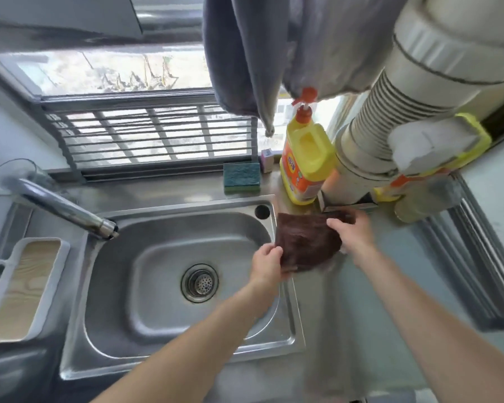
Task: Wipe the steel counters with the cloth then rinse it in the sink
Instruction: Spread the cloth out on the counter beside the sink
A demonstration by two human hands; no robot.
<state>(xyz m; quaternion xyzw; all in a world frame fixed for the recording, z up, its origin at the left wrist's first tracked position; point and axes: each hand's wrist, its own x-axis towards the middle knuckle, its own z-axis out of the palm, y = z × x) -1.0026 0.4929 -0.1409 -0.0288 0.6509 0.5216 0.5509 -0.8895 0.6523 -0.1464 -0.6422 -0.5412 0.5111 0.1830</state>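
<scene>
A dark brown cloth [306, 242] lies spread over the right rim of the steel sink [157, 274] and the steel counter [390, 286] beside it. My left hand [266, 263] pinches the cloth's near left corner. My right hand [351, 232] grips its far right edge, close to the base of the big pipe. The sink basin is bare, with a round drain strainer [200, 283] in the middle. The faucet [67, 209] reaches over the sink's left corner; no water shows.
A yellow detergent bottle [306, 161] and a green-blue sponge [241, 177] stand on the ledge behind the sink. A wide white ribbed pipe [390, 112] comes down at right. Grey towels [253, 53] hang overhead. A white tray [21, 289] sits left of the sink.
</scene>
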